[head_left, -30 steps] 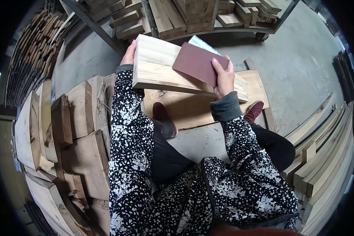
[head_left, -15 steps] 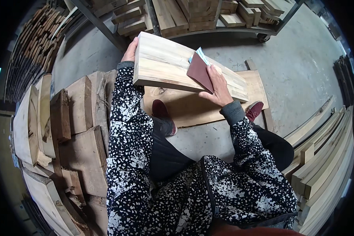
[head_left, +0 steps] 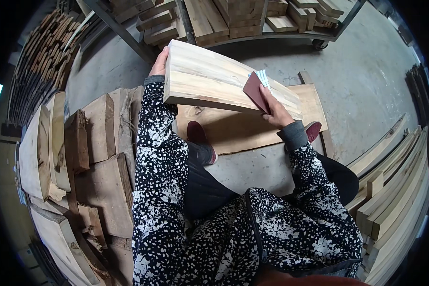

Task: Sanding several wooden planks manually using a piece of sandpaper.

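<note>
A thick, pale laminated wood board (head_left: 209,76) is held up in front of me, slanting down from left to right. My left hand (head_left: 161,63) grips its left end, fingers partly hidden behind the edge. My right hand (head_left: 275,108) is closed on a reddish-brown sheet of sandpaper (head_left: 256,91), pressed against the board's upper face toward the right end. Pale blue-and-white printed backing shows where the sheet folds over. Below the raised board, a wide wooden slab (head_left: 233,131) lies on the floor by my feet.
Rough slabs with bark edges (head_left: 100,176) are stacked close on my left. Long planks (head_left: 395,190) lie on my right. A wheeled metal cart (head_left: 291,36) loaded with wood blocks stands ahead. Farther left is a tall pile of thin boards (head_left: 43,66).
My right hand has slid the sandpaper along the board to the right and slightly toward me. The left hand keeps its hold on the board's end.
</note>
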Demonstrator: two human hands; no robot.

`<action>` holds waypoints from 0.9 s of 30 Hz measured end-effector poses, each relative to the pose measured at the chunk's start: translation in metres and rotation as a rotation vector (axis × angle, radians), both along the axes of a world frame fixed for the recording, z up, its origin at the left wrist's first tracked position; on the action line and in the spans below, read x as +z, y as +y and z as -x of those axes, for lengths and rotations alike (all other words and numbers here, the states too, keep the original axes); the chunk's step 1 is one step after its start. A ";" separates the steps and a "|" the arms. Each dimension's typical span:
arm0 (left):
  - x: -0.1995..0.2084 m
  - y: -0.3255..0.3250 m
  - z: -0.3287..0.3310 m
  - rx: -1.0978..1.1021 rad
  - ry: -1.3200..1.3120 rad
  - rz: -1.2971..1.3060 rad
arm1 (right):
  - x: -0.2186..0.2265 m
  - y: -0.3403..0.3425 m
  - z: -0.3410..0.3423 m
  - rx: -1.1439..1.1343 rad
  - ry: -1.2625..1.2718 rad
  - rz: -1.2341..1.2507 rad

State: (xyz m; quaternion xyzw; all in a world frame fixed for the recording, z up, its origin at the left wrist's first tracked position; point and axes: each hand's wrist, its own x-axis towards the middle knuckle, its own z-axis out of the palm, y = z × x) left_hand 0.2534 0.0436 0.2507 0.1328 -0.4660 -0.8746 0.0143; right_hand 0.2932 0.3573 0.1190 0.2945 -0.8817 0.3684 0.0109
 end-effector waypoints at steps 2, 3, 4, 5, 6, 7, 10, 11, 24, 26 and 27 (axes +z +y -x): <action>0.002 -0.001 -0.005 -0.007 0.019 0.008 | 0.018 0.002 -0.001 0.060 -0.152 -0.006; 0.002 0.000 -0.004 -0.010 0.020 0.008 | 0.016 0.006 0.000 0.057 -0.152 -0.006; 0.001 0.000 -0.004 0.002 0.007 0.012 | 0.010 0.013 0.000 0.008 -0.228 0.117; 0.001 0.001 -0.002 0.016 -0.003 0.016 | 0.004 0.021 0.003 -0.037 -0.302 0.239; 0.001 0.001 -0.002 0.031 -0.013 0.019 | -0.001 0.029 0.006 -0.083 -0.376 0.361; 0.001 0.001 -0.002 0.032 -0.013 0.019 | -0.006 0.038 0.008 -0.082 -0.376 0.361; 0.004 0.006 -0.002 0.023 -0.020 0.041 | -0.020 0.075 0.015 -0.476 -0.525 0.686; 0.004 0.008 -0.002 0.015 -0.021 0.034 | -0.025 0.091 0.018 -0.500 -0.626 0.803; -0.003 -0.008 0.007 0.041 -0.029 0.065 | -0.022 0.095 0.023 -0.420 -0.419 0.550; -0.008 -0.008 0.009 0.032 0.001 0.074 | -0.010 0.082 0.025 -0.392 -0.443 0.478; -0.004 -0.008 0.007 0.037 0.002 0.082 | 0.001 0.063 0.022 -0.329 -0.325 0.361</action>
